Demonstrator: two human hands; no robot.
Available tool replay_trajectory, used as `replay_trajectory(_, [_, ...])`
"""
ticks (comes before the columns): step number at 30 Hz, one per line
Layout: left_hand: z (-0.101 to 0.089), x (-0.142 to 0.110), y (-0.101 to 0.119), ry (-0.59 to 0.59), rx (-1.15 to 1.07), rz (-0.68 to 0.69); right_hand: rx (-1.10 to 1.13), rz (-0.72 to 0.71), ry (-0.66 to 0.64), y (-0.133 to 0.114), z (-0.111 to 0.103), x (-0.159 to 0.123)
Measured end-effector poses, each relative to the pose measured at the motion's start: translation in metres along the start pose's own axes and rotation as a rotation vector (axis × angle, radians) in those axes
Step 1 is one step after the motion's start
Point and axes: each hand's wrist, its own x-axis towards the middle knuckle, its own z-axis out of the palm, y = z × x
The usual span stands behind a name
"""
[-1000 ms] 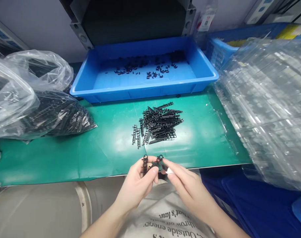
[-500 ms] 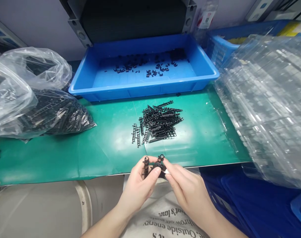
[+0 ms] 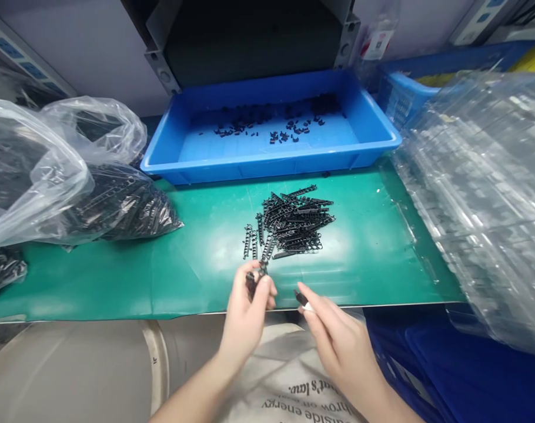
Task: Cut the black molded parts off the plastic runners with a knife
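In the head view, my left hand (image 3: 248, 305) is closed around black plastic strips (image 3: 251, 284) whose ringed ends stick out above its fingers. A short way to its right, my right hand (image 3: 331, 326) pinches a small black-tipped tool with a white part (image 3: 301, 298); its exact kind is unclear. The two hands are apart, over the table's front edge. Just beyond them lies a loose pile of black plastic strips (image 3: 296, 220) with rows of rings. Several single strips lie at the pile's left side, close to my left fingertips.
A blue tray (image 3: 271, 161) holding small black pieces stands behind the pile on the green table (image 3: 197, 282). Clear bags of black strips (image 3: 126, 205) lie to the left. Stacked clear plastic trays (image 3: 479, 194) lean at the right, near a blue basket (image 3: 400, 97) and a bottle (image 3: 377, 44).
My hands have separated: the left has tilted and moved slightly left with the strips, the right has drawn away with the black-tipped tool. The whole view has shifted a little.
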Motion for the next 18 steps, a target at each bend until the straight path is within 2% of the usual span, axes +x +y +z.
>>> replay_trajectory(3, [-0.011, 0.026, 0.007, 0.166, 0.427, 0.215, 0.061, 0.057, 0.028, 0.003, -0.001, 0.002])
replay_trajectory(5, [-0.014, 0.04, 0.01, 0.159, 0.717, 0.294, 0.079, 0.086, 0.037, 0.004, 0.0, 0.003])
replay_trajectory(8, [-0.011, 0.048, 0.01, 0.094, 1.0, 0.269, 0.129, 0.134, 0.014, 0.005, 0.002, 0.004])
replay_trajectory(10, [-0.01, 0.049, 0.009, 0.106, 1.073, 0.227, 0.175, 0.191, -0.009, 0.005, 0.003, 0.004])
replay_trajectory(13, [-0.015, 0.044, 0.007, 0.176, 1.067, 0.223, 0.261, 0.31, -0.04, 0.003, 0.003, 0.007])
replay_trajectory(16, [-0.023, 0.028, 0.005, 0.26, 0.986, 0.3, 0.399, 0.388, -0.089, 0.0, 0.003, 0.017])
replay_trajectory(18, [-0.026, 0.012, 0.002, 0.242, 0.906, 0.373, 0.504, 0.423, -0.108, -0.002, 0.003, 0.027])
